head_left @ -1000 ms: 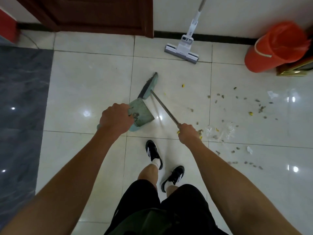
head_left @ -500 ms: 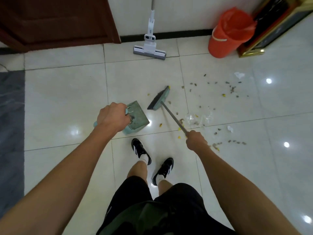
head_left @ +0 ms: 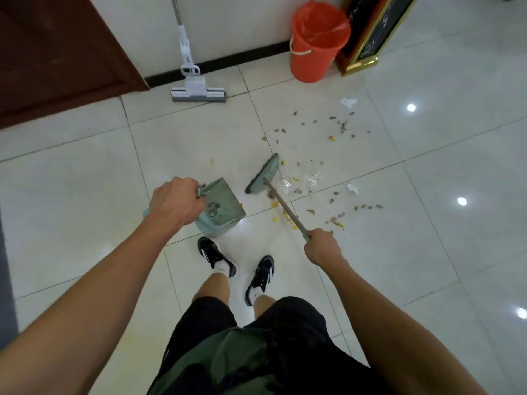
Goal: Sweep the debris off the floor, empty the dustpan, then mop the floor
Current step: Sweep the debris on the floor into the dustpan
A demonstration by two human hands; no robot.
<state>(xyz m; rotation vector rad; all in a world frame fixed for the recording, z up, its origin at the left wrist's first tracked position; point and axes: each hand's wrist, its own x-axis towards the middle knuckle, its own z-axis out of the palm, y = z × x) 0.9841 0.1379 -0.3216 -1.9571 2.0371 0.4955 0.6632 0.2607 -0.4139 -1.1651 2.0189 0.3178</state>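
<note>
My left hand (head_left: 176,202) grips the handle of a green dustpan (head_left: 224,208), which hangs above the tiles with a few bits of debris in it. My right hand (head_left: 322,246) grips the thin handle of a green broom (head_left: 263,175). The broom head stands on the floor just right of the dustpan, at the left edge of the debris. Small brown and yellow scraps (head_left: 339,126), clear plastic (head_left: 309,178) and white paper bits (head_left: 348,102) lie scattered over the white floor to the right. A white sponge mop (head_left: 196,91) leans against the far wall.
An orange bucket (head_left: 316,52) with an orange liner stands at the wall to the right of the mop, beside a black and gold stand (head_left: 370,38). A dark wooden door (head_left: 57,52) is at the upper left. My feet (head_left: 236,266) stand just behind the dustpan.
The view has swung right toward the debris. The broom head has moved from left of the dustpan's far side to the right, up to the scraps. The dustpan followed.
</note>
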